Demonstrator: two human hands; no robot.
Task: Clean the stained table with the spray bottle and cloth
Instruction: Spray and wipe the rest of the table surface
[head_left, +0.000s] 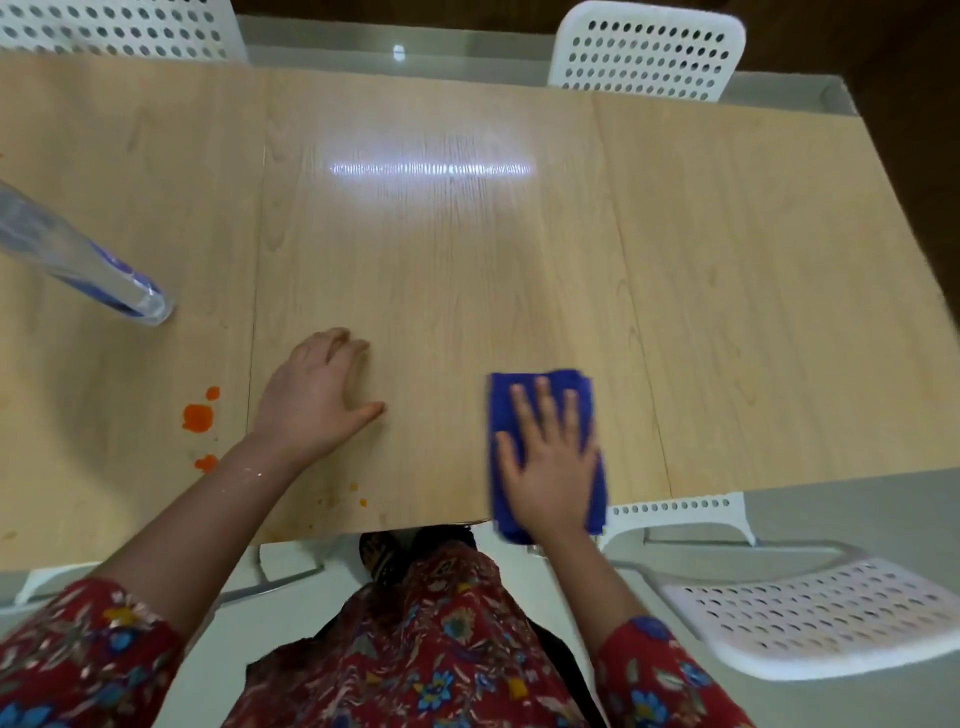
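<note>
A light wooden table (467, 249) fills the view. My right hand (550, 457) lies flat with spread fingers on a folded blue cloth (519, 389), pressing it down at the table's near edge; the cloth's lower end hangs over that edge. My left hand (317, 400) rests on the bare tabletop to the cloth's left, fingers loosely bent, holding nothing. Orange stains (198, 415) mark the wood left of my left wrist, with smaller orange specks (358, 496) near the front edge. A clear spray bottle (78, 254) stands at the far left, its top cut off by the frame.
White perforated chairs stand around the table: one at the back right (649, 52), one at the back left (119, 26), one at my right (810, 608) with its seat beside my right arm. Grey floor (857, 514) shows to the right.
</note>
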